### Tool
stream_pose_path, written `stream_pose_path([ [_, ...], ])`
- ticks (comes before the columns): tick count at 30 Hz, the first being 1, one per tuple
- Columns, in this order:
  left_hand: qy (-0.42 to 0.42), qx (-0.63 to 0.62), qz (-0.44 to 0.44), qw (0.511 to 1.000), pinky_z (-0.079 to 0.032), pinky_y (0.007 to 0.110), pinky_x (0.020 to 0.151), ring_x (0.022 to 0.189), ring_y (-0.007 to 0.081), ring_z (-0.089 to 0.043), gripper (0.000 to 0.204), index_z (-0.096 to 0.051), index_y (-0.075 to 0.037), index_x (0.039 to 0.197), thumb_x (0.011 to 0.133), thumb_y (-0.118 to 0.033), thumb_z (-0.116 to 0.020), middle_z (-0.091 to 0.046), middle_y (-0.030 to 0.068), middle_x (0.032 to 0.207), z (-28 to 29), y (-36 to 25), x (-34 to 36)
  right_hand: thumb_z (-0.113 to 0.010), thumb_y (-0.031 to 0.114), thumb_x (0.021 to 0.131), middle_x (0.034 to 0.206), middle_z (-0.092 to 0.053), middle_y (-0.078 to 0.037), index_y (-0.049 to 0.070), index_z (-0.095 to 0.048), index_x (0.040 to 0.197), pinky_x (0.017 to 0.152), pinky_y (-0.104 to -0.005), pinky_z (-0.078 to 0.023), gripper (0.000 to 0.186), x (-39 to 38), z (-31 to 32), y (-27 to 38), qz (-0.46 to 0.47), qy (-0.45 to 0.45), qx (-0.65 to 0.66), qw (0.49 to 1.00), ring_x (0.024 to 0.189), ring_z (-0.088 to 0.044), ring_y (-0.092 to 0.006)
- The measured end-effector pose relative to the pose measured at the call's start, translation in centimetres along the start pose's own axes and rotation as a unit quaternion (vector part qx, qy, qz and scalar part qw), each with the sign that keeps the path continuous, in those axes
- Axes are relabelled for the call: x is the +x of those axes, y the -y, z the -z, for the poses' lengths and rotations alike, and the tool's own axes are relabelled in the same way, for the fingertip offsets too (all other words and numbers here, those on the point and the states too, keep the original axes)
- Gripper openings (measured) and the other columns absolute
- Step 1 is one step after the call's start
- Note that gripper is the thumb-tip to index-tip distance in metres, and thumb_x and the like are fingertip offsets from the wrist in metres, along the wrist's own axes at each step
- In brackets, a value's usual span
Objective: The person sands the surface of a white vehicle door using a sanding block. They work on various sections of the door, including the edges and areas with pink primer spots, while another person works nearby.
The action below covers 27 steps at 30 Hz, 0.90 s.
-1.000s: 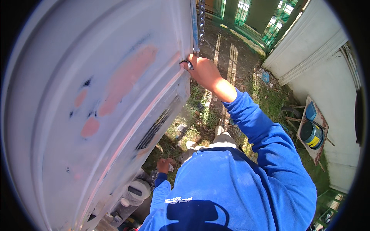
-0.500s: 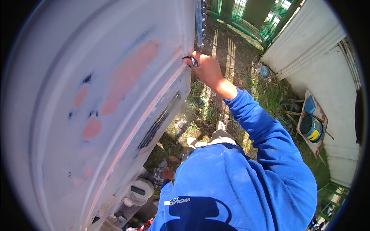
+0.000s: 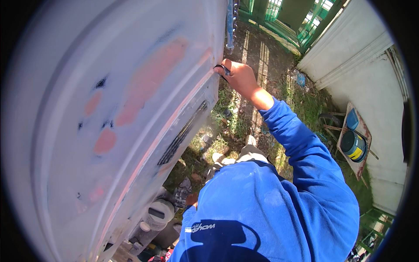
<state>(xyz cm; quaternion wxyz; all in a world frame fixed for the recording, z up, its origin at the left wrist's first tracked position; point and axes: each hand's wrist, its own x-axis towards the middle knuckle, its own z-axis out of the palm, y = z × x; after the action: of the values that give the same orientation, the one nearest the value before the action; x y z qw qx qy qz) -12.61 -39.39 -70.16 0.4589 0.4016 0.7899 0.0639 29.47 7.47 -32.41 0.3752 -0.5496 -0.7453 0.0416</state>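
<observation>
My right hand [image 3: 239, 78] reaches up and presses a small dark sheet, like sandpaper [image 3: 221, 70], against the edge of a large pale vehicle body panel [image 3: 109, 109]. The panel has pink filler patches and a black slotted vent [image 3: 183, 135]. My left hand [image 3: 191, 200] hangs low beside the panel's lower edge. It is mostly hidden behind my blue sleeve, so its grip cannot be made out. A blue strip [image 3: 230, 22] hangs along the panel's top edge above my right hand.
Grass and paving lie below. A blue and yellow paint can [image 3: 353, 146] and a blue lid stand on a wooden board by the white wall [image 3: 349, 48] at right. A green fence [image 3: 305, 22] runs behind. Grey vehicle parts [image 3: 157, 214] sit at the lower left.
My right hand has shifted slightly along the panel edge, still holding the sheet against it. My left hand has dropped lower and is more hidden.
</observation>
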Motion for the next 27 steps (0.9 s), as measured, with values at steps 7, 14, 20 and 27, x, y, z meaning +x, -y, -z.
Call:
stream_pose_path([
  [7, 0.003, 0.125, -0.098, 0.987, -0.046, 0.056, 0.074, 0.088, 0.0437, -0.066, 0.046, -0.069, -0.001, 0.088, 0.088, -0.047, -0.068, -0.069, 0.0235, 0.089, 0.9, -0.7, 2.3, -0.069, 0.042, 0.097, 0.079, -0.070, -0.018, 0.010, -0.069, 0.105, 0.064, -0.0483, -0.054, 0.033, -0.2, 0.0, 0.7, -0.072, 0.021, 0.019, 0.997, 0.075, -0.070, -0.0401],
  [14, -0.019, -0.012, 0.016, 1.000, -0.040, 0.047, 0.061, 0.065, 0.0229, -0.049, 0.046, -0.053, -0.008, 0.070, 0.089, -0.045, -0.073, -0.051, 0.0089, 0.067, 1.6, -2.2, 3.3, -0.066, 0.044, 0.096, 0.076, -0.071, -0.017, 0.010, -0.067, 0.097, 0.059, -0.0484, -0.055, 0.034, 1.0, 1.4, 4.3, -0.099, 0.020, -0.086, 0.991, 0.070, -0.071, -0.0388],
  [20, 0.029, 0.035, 0.010, 0.999, -0.043, 0.054, 0.069, 0.074, 0.0386, -0.061, 0.051, -0.060, -0.003, 0.077, 0.090, -0.051, -0.066, -0.060, 0.0182, 0.072, 1.3, -1.3, 2.5, -0.067, 0.043, 0.098, 0.076, -0.071, -0.018, 0.011, -0.071, 0.103, 0.061, -0.0472, -0.055, 0.032, 0.9, 1.2, 3.6, -0.101, -0.047, -0.087, 0.990, 0.072, -0.071, -0.0388],
  [27, 0.038, 0.051, -0.007, 0.998, -0.044, 0.053, 0.069, 0.075, 0.0380, -0.061, 0.050, -0.061, -0.002, 0.078, 0.091, -0.050, -0.066, -0.060, 0.0193, 0.074, -0.9, 0.9, 1.6, -0.068, 0.042, 0.097, 0.076, -0.070, -0.019, 0.006, -0.066, 0.096, 0.065, -0.0489, -0.055, 0.035, 0.3, -0.4, 3.1, -0.097, -0.036, 0.022, 0.994, 0.072, -0.071, -0.0399],
])
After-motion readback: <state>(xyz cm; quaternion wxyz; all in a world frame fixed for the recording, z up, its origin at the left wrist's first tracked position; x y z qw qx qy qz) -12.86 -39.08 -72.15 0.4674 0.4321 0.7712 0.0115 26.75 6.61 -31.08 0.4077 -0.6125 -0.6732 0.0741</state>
